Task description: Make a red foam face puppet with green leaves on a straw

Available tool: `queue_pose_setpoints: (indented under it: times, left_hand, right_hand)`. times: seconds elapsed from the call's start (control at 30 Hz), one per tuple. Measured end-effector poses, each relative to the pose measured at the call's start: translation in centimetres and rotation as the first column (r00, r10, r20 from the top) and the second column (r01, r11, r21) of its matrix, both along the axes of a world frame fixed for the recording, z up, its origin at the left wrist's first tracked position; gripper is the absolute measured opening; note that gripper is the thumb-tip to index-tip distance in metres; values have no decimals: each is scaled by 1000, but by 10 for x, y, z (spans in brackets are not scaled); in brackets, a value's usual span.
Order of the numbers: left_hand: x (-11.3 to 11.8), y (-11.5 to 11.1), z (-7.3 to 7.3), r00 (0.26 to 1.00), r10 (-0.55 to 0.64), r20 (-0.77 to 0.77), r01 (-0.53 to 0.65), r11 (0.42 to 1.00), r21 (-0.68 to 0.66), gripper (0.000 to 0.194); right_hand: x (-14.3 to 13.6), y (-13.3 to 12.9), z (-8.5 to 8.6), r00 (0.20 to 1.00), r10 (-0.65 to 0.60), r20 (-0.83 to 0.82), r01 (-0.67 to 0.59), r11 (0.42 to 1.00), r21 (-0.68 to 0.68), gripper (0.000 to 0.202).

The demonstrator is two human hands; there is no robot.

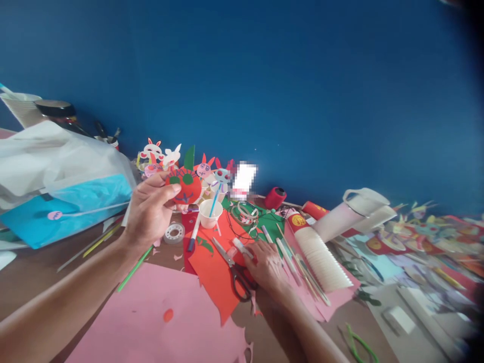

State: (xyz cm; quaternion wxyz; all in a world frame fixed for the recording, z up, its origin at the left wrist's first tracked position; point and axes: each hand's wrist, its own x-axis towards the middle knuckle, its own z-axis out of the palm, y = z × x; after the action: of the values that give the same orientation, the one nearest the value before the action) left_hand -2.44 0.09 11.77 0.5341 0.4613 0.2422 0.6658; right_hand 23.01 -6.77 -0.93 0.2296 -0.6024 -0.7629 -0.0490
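Note:
My left hand (153,209) is raised over the table, its thumb and fingers pinching a round red paper face (188,194). The face has green eyes, drawn lines and one green paper ear standing up on top. Down on the cluttered paper, my right hand (264,262) is closed on a white-capped glue stick (241,247), its far end hidden by the fingers. Black-handled scissors (231,264) lie beside that hand, blades partly over orange-red paper (212,275). A white tape roll (174,232) and a paper cup (210,214) are close to my left hand.
Pink paper (151,312) covers the near table. Stacked paper cups (321,257), several pens and a white pitcher (336,214) stand or lie to the right. A plastic bag (64,146) is at left. Rabbit-like paper faces (152,149) stand before the blue wall (264,91).

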Motion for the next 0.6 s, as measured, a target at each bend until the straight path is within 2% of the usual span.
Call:
queue_pose_setpoints:
  times: [0.2, 0.4, 0.47, 0.6]
  left_hand:
    - [1, 1, -1, 1000, -15, -28, 14, 999, -41, 11]
    - [1, 1, -3, 999, -45, -24, 42, 996, -82, 13]
    - [2, 1, -4, 998, -51, -36, 48, 994, -103, 13]
    - [2, 2, -5, 997, -63, -43, 59, 994, -93, 11]
  right_hand:
    - [-5, -1, 2, 999, 48, -6, -48, 999, 17, 16]
    - [-41, 5, 5, 983, 172, 64, -171, 985, -21, 20]
    - [-54, 13, 4, 979, 173, 108, -169, 985, -41, 20]
    - [-74, 28, 0, 984, 101, 149, -87, 991, -98, 23]
